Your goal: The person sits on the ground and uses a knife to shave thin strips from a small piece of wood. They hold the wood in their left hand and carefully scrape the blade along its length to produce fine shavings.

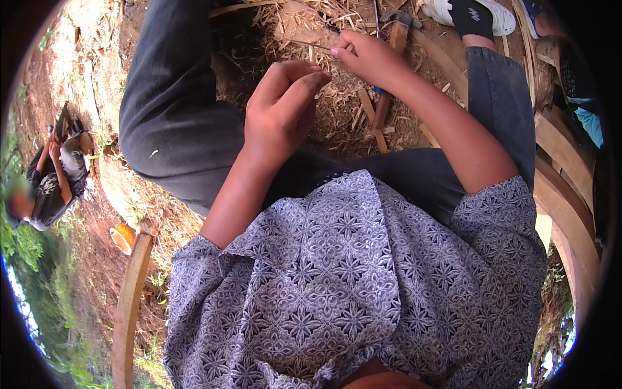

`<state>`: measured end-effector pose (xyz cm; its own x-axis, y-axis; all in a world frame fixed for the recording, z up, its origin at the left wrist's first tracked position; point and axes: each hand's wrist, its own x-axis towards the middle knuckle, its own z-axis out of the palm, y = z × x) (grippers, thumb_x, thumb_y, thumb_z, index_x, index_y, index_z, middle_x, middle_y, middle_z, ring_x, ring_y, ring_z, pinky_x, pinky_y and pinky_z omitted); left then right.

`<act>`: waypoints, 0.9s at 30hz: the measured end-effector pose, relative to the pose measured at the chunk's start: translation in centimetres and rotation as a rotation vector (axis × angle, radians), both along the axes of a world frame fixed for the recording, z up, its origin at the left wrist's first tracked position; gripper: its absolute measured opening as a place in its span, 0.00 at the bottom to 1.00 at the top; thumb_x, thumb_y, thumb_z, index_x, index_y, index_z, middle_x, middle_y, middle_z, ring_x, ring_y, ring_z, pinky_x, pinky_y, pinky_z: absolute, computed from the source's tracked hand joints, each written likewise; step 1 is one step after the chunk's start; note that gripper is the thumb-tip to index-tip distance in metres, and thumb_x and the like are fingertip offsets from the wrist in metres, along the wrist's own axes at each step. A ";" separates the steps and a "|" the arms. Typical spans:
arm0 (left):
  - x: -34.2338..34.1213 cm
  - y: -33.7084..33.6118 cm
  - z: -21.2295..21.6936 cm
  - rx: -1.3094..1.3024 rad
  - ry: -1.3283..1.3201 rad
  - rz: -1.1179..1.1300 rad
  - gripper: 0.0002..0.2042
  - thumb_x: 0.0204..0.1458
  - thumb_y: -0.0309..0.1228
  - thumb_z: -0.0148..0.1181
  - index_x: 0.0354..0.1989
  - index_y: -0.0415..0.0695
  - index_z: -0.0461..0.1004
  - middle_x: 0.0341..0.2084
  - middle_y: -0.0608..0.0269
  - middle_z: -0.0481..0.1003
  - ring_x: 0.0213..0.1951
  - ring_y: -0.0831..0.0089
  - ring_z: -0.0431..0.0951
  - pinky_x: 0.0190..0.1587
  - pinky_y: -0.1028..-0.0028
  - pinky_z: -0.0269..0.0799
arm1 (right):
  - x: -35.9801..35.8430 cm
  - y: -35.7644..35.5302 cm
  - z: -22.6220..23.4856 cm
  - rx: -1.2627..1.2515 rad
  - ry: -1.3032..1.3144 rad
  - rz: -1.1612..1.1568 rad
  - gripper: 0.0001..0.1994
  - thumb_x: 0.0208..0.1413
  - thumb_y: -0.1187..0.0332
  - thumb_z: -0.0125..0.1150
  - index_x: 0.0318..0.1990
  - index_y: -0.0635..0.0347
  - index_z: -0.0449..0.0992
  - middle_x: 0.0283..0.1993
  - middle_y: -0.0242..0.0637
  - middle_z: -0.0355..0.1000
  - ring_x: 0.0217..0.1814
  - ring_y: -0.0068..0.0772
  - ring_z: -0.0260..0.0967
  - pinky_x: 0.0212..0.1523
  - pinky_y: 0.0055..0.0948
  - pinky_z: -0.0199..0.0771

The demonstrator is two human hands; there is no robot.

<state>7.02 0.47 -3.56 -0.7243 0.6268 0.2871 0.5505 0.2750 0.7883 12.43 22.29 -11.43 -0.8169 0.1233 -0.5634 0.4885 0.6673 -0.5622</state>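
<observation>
My right hand (369, 59) is closed, thumb and fingers pinching a thin wooden strip (306, 44) that points to the left. Just left of it and nearer to me is my left hand (285, 97). Its fingers are curled and the tips drawn together; whatever lies between them, if anything, is hidden. Beyond both hands, a flat piece of wood (299, 21) lies among pale shavings. A hammer (400, 32) with a wooden handle lies beside my right hand, its handle partly covered by my wrist. Near it shows the blue handle (378, 90) of a tool.
Wood offcuts (369, 107) and shavings cover the ground between my legs. Curved-looking planks (570, 194) are stacked at the right. A long board (131, 311) and a round orange object (122, 238) lie at the left. Another person (55, 165) sits farther off there.
</observation>
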 end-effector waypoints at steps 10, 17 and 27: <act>0.7 0.8 0.0 -0.015 -0.001 -0.060 0.19 0.40 0.10 0.62 0.42 0.41 0.82 0.39 0.54 0.80 0.44 0.58 0.84 0.45 0.65 0.82 | -1.7 -0.8 -1.9 0.081 -0.068 -0.020 0.15 0.67 0.51 0.58 0.44 0.52 0.76 0.33 0.39 0.78 0.37 0.44 0.78 0.39 0.46 0.75; 0.0 0.3 0.1 0.010 -0.014 -0.032 0.19 0.39 0.11 0.62 0.42 0.40 0.82 0.40 0.54 0.79 0.45 0.58 0.84 0.46 0.65 0.83 | -0.2 0.5 -0.5 -0.098 -0.009 -0.151 0.15 0.66 0.51 0.61 0.41 0.54 0.77 0.23 0.31 0.71 0.23 0.26 0.67 0.29 0.33 0.67; 0.4 0.5 0.2 -0.018 -0.004 -0.105 0.17 0.42 0.10 0.64 0.40 0.41 0.83 0.38 0.54 0.81 0.45 0.60 0.85 0.46 0.66 0.83 | -0.7 -0.5 0.2 0.029 -0.056 -0.025 0.13 0.66 0.53 0.59 0.42 0.51 0.77 0.28 0.39 0.75 0.32 0.40 0.76 0.35 0.43 0.74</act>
<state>7.41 0.98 -3.38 -0.6556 0.7042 0.2727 0.5739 0.2299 0.7860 11.75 21.81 -11.24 -0.7808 0.1598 -0.6040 0.5350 0.6704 -0.5142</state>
